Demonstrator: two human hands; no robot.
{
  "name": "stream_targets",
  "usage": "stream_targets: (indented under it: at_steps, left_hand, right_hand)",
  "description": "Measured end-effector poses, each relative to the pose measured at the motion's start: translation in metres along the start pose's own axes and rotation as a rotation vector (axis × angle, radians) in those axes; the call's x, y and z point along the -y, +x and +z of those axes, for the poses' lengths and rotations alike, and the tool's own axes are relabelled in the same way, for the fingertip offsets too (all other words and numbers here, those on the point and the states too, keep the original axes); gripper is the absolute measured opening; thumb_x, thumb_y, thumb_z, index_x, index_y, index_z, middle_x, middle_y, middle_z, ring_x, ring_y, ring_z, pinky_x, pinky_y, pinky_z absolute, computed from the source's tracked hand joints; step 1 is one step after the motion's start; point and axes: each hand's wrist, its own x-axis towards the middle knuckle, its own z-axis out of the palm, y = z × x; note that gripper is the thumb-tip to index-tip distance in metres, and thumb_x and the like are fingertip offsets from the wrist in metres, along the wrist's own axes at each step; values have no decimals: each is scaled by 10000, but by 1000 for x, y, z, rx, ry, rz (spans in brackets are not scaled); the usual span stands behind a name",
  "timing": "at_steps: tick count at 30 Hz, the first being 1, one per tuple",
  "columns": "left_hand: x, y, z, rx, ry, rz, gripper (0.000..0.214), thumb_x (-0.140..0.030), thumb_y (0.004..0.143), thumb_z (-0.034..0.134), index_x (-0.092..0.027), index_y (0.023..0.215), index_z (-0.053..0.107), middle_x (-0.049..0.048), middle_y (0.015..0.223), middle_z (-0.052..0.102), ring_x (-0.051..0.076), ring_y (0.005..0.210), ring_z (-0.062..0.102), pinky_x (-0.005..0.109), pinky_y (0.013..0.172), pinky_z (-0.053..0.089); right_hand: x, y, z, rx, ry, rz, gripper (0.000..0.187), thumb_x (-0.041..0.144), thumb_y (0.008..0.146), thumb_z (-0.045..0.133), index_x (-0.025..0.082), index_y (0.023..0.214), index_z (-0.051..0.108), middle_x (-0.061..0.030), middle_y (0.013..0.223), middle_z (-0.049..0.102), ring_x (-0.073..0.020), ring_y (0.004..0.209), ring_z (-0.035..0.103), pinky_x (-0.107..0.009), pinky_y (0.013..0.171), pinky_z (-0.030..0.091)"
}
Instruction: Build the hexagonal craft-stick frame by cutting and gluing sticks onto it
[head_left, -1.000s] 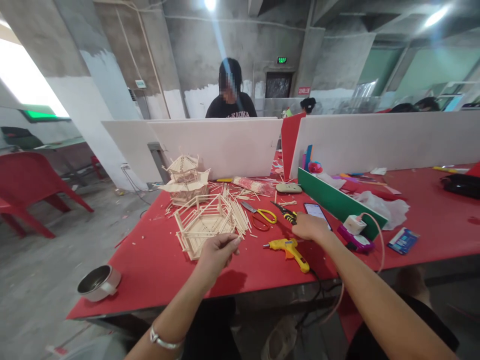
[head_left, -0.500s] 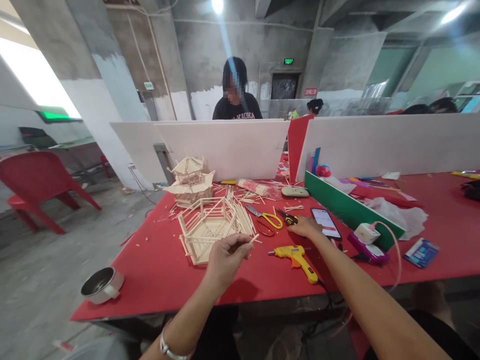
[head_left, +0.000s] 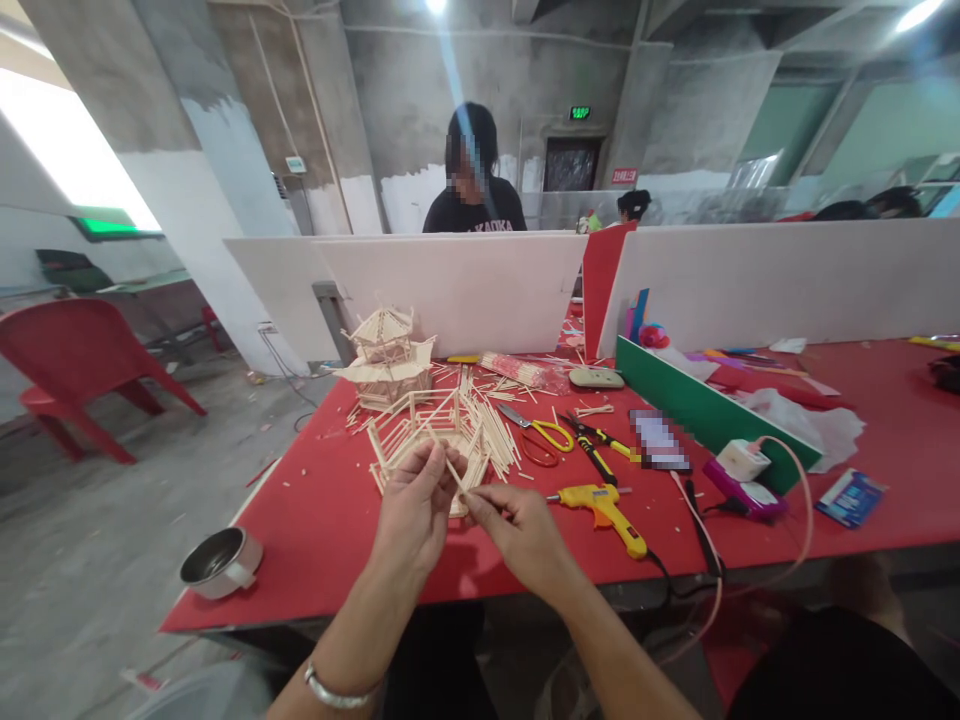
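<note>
My left hand pinches a thin wooden stick, held up in front of a stick frame with a railing. My right hand is closed on the stick's lower end, thumb and finger together. Behind the frame stands a small pagoda model made of sticks, with tiered roofs. Loose wooden sticks lie fanned out beside the frame. Right of my hands is a yellow glue gun. Pliers with black and yellow handles lie spread beyond it, next to scissors with red and yellow handles.
A metal cup stands at the table's left corner. On the right are a phone, a green board, a purple power strip and cables. White panels line the back; a person is beyond them.
My right hand has left the pliers and come left to the stick in my left hand. The stick is now between both hands, and my left hand has shifted slightly left.
</note>
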Motion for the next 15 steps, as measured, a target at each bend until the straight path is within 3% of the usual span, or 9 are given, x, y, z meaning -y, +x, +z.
stream_targets:
  at_steps: [2,4,6,7,8,11,15]
  left_hand:
    - [-10,9,-9,39,121,29,380,-370,595,872,-172,845,665,10,802,694,128,777,657,269,814,539]
    - [-27,27,-20,70,352,158,396,-448,684,794,-169,940,681,58,944,717,170,846,662,300,798,541]
    - [-47,52,-30,-39,618,416,385,-464,754,712,-179,1010,679,60,1025,706,182,884,645,292,776,527]
    - [-56,66,-35,-82,777,472,364,-451,757,699,-171,990,692,56,995,706,180,860,637,285,766,517]
    - [-62,80,-38,-87,916,462,333,-436,749,695,-162,937,710,47,912,706,176,805,630,278,738,506]
    - [-70,115,-43,151,1182,257,276,-400,712,702,-155,833,740,19,715,677,166,687,599,254,636,466]
    - [-63,137,-39,288,1088,-23,232,-341,648,739,-152,782,719,21,680,662,154,653,586,244,573,453]
  right_hand:
    - [-5,2,1,-67,-27,7,339,422,912,529,155,833,723,-25,740,704,-150,696,619,-229,626,447]
    - [-9,6,-2,-140,-114,4,325,415,905,538,160,826,724,-29,724,697,-148,666,603,-229,621,437]
    - [-12,11,-2,-204,-244,-5,333,411,906,532,168,786,726,-30,687,688,-144,628,587,-229,602,414]
    - [-13,14,-1,-223,-308,-9,342,411,908,527,174,762,726,-31,667,686,-142,611,582,-229,593,403]
    - [-14,17,2,-231,-367,-12,355,413,910,519,180,740,727,-32,648,683,-142,596,579,-229,585,393]
    - [-14,27,12,-234,-500,-22,384,415,921,498,195,706,728,-38,621,687,-141,568,579,-233,570,368]
    - [-13,37,23,-235,-592,1,366,393,924,500,207,707,729,-38,638,701,-139,557,588,-243,554,343]
